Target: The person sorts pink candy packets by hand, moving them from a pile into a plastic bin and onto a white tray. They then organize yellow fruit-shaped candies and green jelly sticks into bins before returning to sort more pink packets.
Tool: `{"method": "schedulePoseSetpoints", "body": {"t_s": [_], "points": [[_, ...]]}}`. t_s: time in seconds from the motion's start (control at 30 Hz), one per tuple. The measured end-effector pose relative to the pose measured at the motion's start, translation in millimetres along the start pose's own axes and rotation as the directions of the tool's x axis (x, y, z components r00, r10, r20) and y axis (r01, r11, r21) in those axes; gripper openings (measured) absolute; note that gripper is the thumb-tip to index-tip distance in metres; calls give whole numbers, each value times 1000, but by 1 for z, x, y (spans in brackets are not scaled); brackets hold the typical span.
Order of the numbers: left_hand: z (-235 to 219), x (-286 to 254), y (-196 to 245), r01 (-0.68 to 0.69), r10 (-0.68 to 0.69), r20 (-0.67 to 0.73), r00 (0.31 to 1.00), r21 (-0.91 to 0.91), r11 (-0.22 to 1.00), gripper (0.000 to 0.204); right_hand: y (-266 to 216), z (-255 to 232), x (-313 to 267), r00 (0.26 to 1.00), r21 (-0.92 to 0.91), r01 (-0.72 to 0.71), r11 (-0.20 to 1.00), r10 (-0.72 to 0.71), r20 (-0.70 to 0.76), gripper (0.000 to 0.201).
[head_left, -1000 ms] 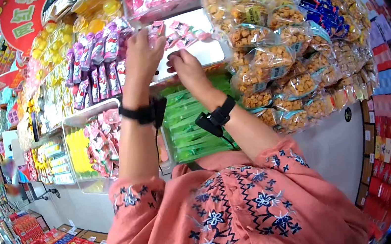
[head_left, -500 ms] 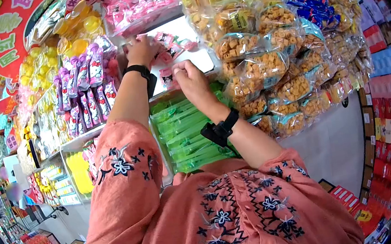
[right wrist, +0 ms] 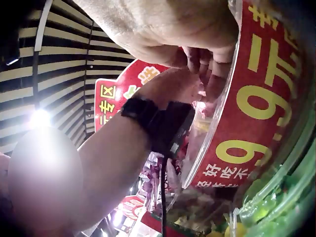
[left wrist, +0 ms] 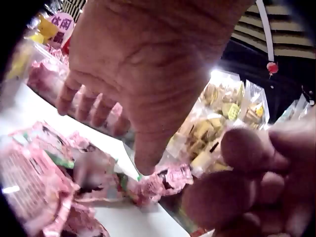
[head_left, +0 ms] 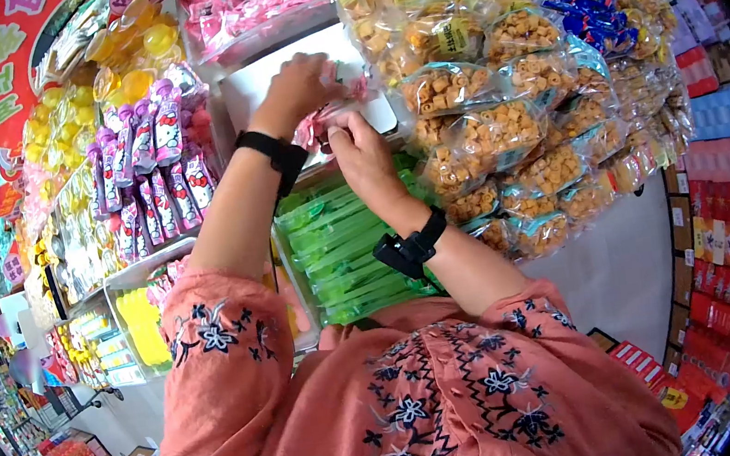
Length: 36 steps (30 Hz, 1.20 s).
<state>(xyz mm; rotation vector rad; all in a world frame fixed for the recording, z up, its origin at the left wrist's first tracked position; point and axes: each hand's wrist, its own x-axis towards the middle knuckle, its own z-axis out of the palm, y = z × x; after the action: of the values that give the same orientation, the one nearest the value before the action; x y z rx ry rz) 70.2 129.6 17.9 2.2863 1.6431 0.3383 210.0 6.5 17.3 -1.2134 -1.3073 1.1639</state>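
Note:
Several pink candy packets (left wrist: pixel 34 182) lie on a white board (head_left: pixel 252 85) set in a display bin. My left hand (head_left: pixel 303 87) reaches over the board from the left, its fingers pointing down above the packets. In the left wrist view its thumb tip is right at a pink packet (left wrist: pixel 173 180). My right hand (head_left: pixel 365 158) is at the board's front edge, close to the same packets. Its fingers (left wrist: pixel 217 197) are loosely curled, with a gap between thumb and index finger and nothing showing in it.
Bagged snacks (head_left: pixel 492 135) are heaped to the right. Green packets (head_left: pixel 349 249) fill the bin in front, behind a red price strip (right wrist: pixel 256 103). Purple packets (head_left: pixel 154 155) stand left, and a bin of pink packets (head_left: pixel 259 5) sits behind the board.
My left hand has moved right across the board, from its left side to over the pink packets. The right hand has stayed near the front edge.

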Motion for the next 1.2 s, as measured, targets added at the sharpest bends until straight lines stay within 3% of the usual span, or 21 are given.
{"method": "schedulePoseSetpoints", "body": {"t_s": [0.07,0.17,0.2,0.27,0.37,0.5,0.6,0.7,0.73,0.77,0.83,0.87,0.9,0.97,1.0,1.03,1.1,1.13,1.17,1.2], "points": [[35,16,0,-182,180,-99,979,-13,983,60,-4,-3,-1,999,-16,-33,999,32,-14,17],[49,29,13,-194,194,-14,981,-2,981,60,5,-4,-2,999,6,-25,1000,25,-46,16],[51,37,15,-151,153,121,981,-26,988,62,10,-4,-3,998,23,-36,999,37,-51,15],[58,43,19,-138,139,122,983,-13,990,62,18,-3,-2,997,60,-54,997,58,-57,15],[57,45,23,-109,112,125,986,-34,993,59,24,2,-2,992,256,-84,963,104,-65,14],[54,38,22,-149,153,60,986,-59,987,51,17,-1,-3,994,189,-70,979,84,-68,14],[46,35,21,-145,140,183,973,15,989,42,-1,-5,-3,995,183,-73,980,84,-55,13],[42,35,-10,-275,291,404,867,-98,956,35,-4,-7,0,997,64,3,998,2,-82,12],[36,36,-14,-427,416,494,764,-98,899,27,-1,-7,4,994,21,33,999,-30,-100,12],[27,33,-23,-442,485,489,725,-210,872,31,2,-7,6,991,-21,59,998,-61,-117,11],[-13,18,-12,-119,292,486,824,-354,928,40,-3,-8,10,973,-132,183,974,-198,-115,14],[-23,21,-16,-88,258,478,840,-348,933,49,1,-6,14,962,-185,224,957,-247,-114,15],[-28,25,-23,28,172,450,876,-404,914,52,3,-4,18,949,-238,264,935,-296,-109,17],[-23,23,-31,25,11,192,981,-184,983,63,5,-5,24,938,-487,289,824,-344,-26,24],[-5,28,-44,10,9,145,989,-132,991,66,5,-4,26,930,-604,294,741,-367,2,26],[5,27,-50,7,-2,135,991,-40,999,67,5,-3,27,921,-709,295,641,-387,34,28],[30,28,-61,3,-20,114,993,144,990,68,4,0,30,962,-776,211,595,-268,56,36],[39,32,-72,-60,38,117,992,187,980,69,4,1,31,977,-807,169,566,-204,61,40],[48,33,-82,7,-43,174,984,203,979,69,5,2,31,989,-836,125,534,-135,62,45],[27,26,-65,67,-120,230,966,225,972,69,4,4,32,996,-836,89,542,-70,60,48]]}}
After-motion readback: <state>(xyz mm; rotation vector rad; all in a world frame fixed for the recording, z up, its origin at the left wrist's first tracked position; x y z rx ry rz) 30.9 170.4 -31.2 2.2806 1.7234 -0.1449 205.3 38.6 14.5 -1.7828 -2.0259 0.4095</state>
